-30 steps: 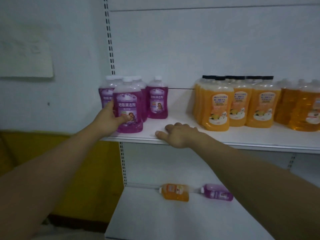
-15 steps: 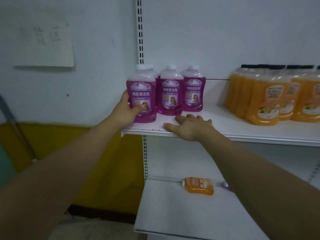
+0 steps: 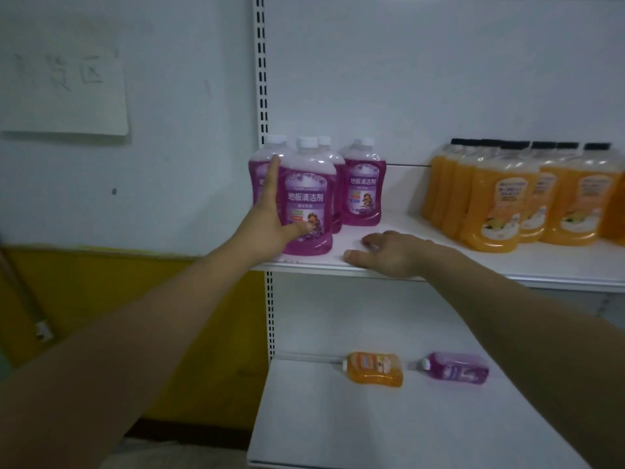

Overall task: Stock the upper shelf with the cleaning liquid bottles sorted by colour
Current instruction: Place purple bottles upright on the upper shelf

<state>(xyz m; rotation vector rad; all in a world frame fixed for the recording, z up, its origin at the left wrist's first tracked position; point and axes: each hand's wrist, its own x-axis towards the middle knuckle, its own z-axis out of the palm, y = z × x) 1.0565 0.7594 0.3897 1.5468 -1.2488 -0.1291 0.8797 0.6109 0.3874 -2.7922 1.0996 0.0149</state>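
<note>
Several purple cleaning bottles with white caps stand at the left end of the upper shelf [image 3: 456,262]. My left hand [image 3: 270,221] grips the front purple bottle [image 3: 307,201] from its left side, thumb across its lower front and fingers stretched up along its side. That bottle stands upright on the shelf near the front edge. My right hand [image 3: 389,253] lies flat, palm down, on the shelf edge to the right of it, holding nothing. Several orange bottles [image 3: 497,204] with black caps stand grouped further right.
On the lower shelf [image 3: 338,421] an orange bottle [image 3: 375,368] and a purple bottle [image 3: 456,367] lie on their sides. A slotted upright [image 3: 261,79] marks the shelf's left end. A paper sign [image 3: 64,89] hangs on the wall to the left.
My left hand's fingers have straightened upward along the front purple bottle, which stands slightly further right. My right hand has stayed on the shelf edge. The view shifted, showing the lower purple bottle again.
</note>
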